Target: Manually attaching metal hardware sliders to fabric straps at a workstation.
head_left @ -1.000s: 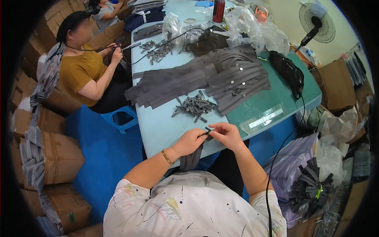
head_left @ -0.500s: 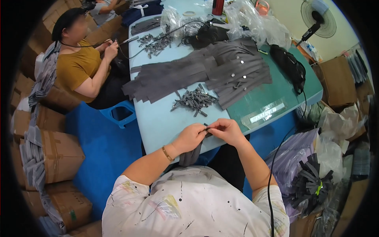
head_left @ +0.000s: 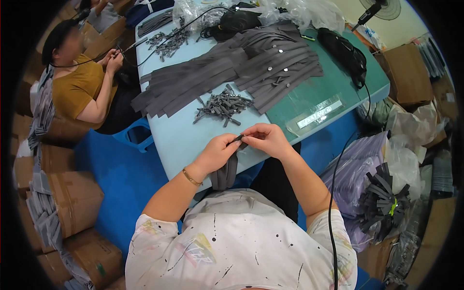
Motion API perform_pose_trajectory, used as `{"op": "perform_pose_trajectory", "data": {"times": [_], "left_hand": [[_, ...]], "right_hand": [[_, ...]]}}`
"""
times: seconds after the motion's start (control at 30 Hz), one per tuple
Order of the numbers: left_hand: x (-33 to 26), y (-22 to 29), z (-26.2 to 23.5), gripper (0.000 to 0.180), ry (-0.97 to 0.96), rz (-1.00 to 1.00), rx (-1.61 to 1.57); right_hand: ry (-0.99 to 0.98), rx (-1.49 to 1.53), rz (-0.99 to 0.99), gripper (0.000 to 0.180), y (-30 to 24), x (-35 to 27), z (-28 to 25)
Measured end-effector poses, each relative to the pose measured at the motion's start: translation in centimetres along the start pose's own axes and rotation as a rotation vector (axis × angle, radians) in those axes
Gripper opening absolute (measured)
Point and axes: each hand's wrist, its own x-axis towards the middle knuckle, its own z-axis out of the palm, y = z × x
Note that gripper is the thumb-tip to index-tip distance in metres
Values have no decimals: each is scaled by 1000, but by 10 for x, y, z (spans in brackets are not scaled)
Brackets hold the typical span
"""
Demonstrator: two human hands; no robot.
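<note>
We see left hand (head_left: 216, 152) pinching one end of a small dark piece (head_left: 237, 139) | right hand (head_left: 267, 139) pinching its other end | grey strap (head_left: 225, 171) hanging beneath both hands | pile of small grey pieces (head_left: 222, 105) on table (head_left: 174, 135) just beyond them

A garment workshop: grey strap piles (head_left: 232, 72), cardboard boxes (head_left: 72, 203), crowded worktable (head_left: 179, 140).

Matt grey cloth strips (head_left: 227, 72), some studded with shiny metal snaps, cover a smooth pale-blue bench (head_left: 179, 140); a small dark matt piece (head_left: 237, 139) sits between bare hands, beside a glossy clear plastic bag (head_left: 309, 14) and brown cardboard boxes (head_left: 72, 203)
</note>
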Motion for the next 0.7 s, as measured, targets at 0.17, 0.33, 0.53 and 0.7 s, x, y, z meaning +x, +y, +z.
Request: {"op": "perform_pose_trajectory", "data": {"times": [0.17, 0.33, 0.53, 0.7], "left_hand": [[-1, -1, 1, 17, -12, 16, 10], [1, -3, 2, 15, 12, 114, 95], [6, 4, -1, 14, 10, 135, 159], [5, -1, -1, 13, 19, 214, 232]], "right_hand": [[23, -13, -20, 11, 6, -1, 1], [2, -102, -18, 10, 2, 3, 1], [-55, -62, -42, 9, -2, 8, -7], [-33, -224, -143, 12, -11, 5, -6]]}}
